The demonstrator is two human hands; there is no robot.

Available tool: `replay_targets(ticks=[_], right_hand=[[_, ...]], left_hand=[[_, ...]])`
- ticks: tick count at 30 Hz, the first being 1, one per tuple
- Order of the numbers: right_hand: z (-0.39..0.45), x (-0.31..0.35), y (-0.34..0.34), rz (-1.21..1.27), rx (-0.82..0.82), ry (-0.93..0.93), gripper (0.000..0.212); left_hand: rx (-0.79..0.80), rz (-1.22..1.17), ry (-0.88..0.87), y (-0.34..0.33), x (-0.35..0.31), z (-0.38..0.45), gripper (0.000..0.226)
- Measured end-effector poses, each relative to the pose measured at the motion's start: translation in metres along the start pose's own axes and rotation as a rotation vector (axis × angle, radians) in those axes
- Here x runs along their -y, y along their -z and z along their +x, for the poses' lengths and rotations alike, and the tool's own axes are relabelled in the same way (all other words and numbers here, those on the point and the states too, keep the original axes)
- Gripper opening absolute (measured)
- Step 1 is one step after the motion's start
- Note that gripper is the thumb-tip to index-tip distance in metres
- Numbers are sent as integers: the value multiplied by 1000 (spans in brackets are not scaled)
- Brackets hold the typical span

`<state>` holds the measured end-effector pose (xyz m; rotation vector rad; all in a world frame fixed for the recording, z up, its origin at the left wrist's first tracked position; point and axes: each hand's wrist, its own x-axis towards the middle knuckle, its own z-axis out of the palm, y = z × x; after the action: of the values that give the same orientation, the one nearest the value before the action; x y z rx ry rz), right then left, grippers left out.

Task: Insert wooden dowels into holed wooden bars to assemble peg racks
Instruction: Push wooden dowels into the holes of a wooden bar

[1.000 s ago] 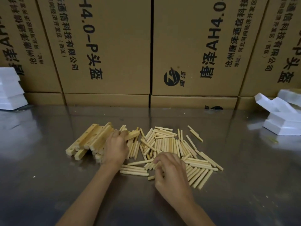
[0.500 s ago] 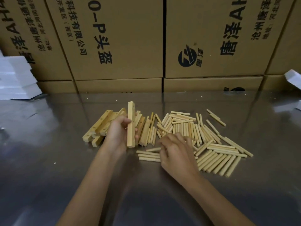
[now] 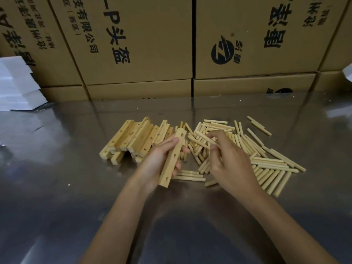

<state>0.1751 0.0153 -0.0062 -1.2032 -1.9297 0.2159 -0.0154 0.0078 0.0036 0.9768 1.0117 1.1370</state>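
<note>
Cardboard cartons (image 3: 137, 44): a stacked wall of brown boxes with black printed characters and a round logo, far beyond both hands, closing off the back of the table.
Steel table (image 3: 57, 187): a dull reflective sheet under both forearms, mirroring the cartons.
White foam blocks (image 3: 17, 86): stacked far to the left of the left hand, at the table's back edge.
Bar pile (image 3: 133, 141): pale holed wooden bars lying side by side just beyond and left of the left hand, long axes running from near-left to far-right, holes showing along their upper faces.
Dowel spread (image 3: 266, 162): many short round pale sticks scattered under and to the right of the right hand, mostly lying flat at mixed angles; some cross between the two hands and crowd the space there.
Held bar (image 3: 172, 159): one holed wooden bar, light yellow with squared ends, lifted off the table; its long axis runs from the near end by the left wrist up and away toward the pile, tilted slightly right. Round holes dot the face turned up.
Left hand (image 3: 162, 159): wrapped around the held bar's middle, fingers on the left side, thumb on the right.
Right hand (image 3: 228, 164): just right of the held bar, fingertips pinching a dowel (image 3: 203, 139).
Pinched dowel: long axis slants from far-left down to near-right, its free end pointing toward the bar's far end, not touching it.
</note>
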Motion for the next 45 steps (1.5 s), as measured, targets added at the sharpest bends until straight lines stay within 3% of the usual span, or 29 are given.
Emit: replay_targets(ticks=[7, 23, 27, 31, 34, 38, 42, 45], right_hand=[[-7, 4, 5, -110, -61, 48, 19], [-7, -1, 7, -49, -42, 94, 12], [-7, -1, 4, 122, 2, -27, 23], [-2, 0, 5, 588, 149, -373, 34], [0, 2, 11, 753, 153, -494, 25], [2, -3, 15, 631, 123, -393, 6], [1, -7, 16, 420, 166, -270, 12], [2, -5, 17, 494, 180, -326, 8]], left_hand=[[81, 20, -32, -7, 1, -3, 36], [102, 284, -151, -13, 2, -3, 37], [124, 310, -144, -13, 2, -3, 37], [151, 319, -120, -10, 1, -4, 38], [174, 340, -72, -13, 2, -5, 38], [117, 386, -2, -19, 11, -2, 38], [90, 349, 81, -17, 12, -2, 29], [114, 355, 160, -17, 10, -1, 28]])
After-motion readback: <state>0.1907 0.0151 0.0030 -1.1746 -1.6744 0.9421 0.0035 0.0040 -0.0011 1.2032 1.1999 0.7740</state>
